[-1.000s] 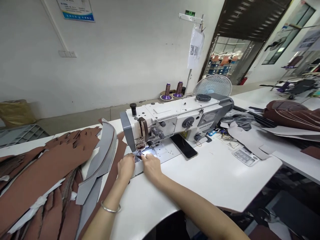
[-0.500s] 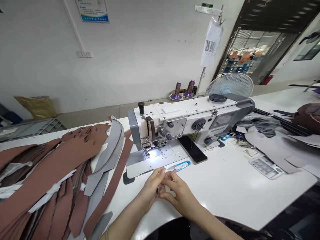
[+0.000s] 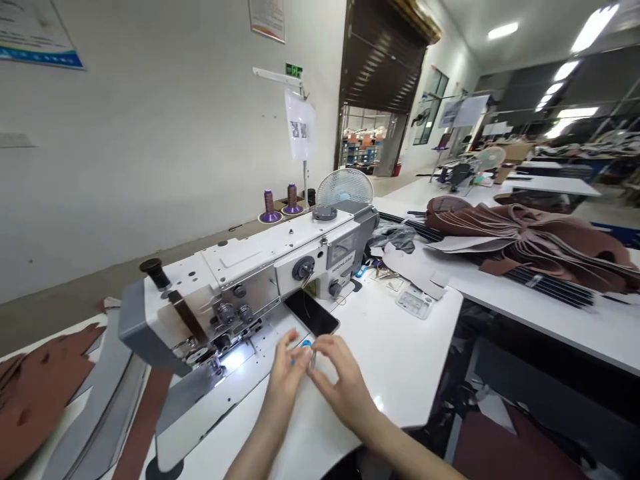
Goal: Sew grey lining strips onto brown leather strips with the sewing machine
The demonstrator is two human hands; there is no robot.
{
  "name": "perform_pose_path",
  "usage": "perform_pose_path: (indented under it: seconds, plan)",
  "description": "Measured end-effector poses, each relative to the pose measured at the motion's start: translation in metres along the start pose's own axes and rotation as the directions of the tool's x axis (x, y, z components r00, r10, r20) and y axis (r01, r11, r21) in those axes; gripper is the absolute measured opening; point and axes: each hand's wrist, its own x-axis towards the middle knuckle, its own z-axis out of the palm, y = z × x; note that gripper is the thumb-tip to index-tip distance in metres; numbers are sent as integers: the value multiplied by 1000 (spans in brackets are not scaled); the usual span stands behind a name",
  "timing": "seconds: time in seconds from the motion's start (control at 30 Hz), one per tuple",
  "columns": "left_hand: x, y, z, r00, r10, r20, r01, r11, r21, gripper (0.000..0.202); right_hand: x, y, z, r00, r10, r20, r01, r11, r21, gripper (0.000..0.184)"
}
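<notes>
My left hand [image 3: 287, 375] and my right hand [image 3: 338, 381] meet just above the white table [image 3: 400, 360], in front of the white sewing machine [image 3: 250, 280]. Both hands pinch something small between their fingertips; I cannot make out what it is. A blue-handled thread snip [image 3: 304, 346] shows right behind the fingers, beside a black phone [image 3: 313, 313] lying under the machine's arm. I cannot tell whether a hand touches the snip. The needle area [image 3: 220, 357] is lit, left of my hands.
Brown and grey cut pieces [image 3: 60, 393] lie at the left. Two purple thread cones [image 3: 280, 203] and a small fan [image 3: 345, 187] stand behind the machine. A grey tray [image 3: 415, 303] and scraps sit at the right; a neighbouring table [image 3: 550, 293] carries brown leather pieces [image 3: 530, 240].
My hands left the needle area and came together in front of the machine, pinching something small. My view swung to the right, so the machine sits further left and the room shows.
</notes>
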Motion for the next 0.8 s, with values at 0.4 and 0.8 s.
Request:
perform_pose_path:
  seconds: [0.4, 0.8]
  plan:
    - [74, 22, 27, 998, 44, 39, -33, 970, -242, 44, 126, 66, -2, 957, -258, -132, 200, 918, -342, 13]
    - [45, 31, 21, 944, 299, -139, -287, 952, 104, 54, 136, 55, 13, 988, 78, -132, -106, 968, -225, 22]
